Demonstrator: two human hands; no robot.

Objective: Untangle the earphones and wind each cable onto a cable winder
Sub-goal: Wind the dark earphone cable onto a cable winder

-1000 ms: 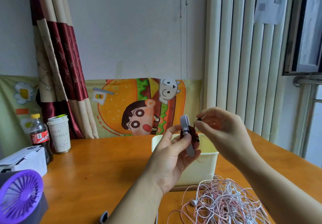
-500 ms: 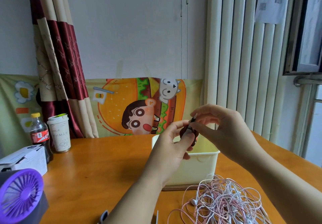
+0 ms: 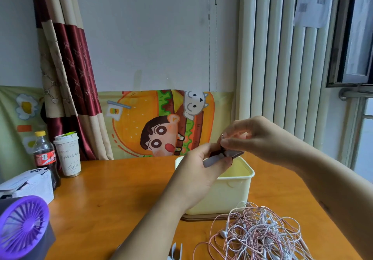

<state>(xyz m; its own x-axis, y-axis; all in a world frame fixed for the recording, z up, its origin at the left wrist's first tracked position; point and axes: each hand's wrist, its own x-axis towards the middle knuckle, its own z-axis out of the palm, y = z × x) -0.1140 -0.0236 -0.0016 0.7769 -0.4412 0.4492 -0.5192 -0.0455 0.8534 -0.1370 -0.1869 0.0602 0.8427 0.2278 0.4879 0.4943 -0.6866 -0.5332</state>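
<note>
The flat grey cable winder, with a dark reddish-brown cable wrapped round its middle, sits at the centre of the frame, lifted over the open mouth of the pale yellow plastic box. The left hand grips it between thumb and curled fingers, probably to hold it steady while the last turn goes on. The right hand pinches the cable's free end just above the winder, where a small metal tip shows; holding it short like this likely keeps the cable taut. The tangled heap of pink and white earphones lies untouched on the orange wooden table at the lower right, so most of the task seems to be left.

A second ago the winder stood upright in the left fingers with the right hand beside it. Now it lies nearly level, and the right hand has closed in above it.
</note>
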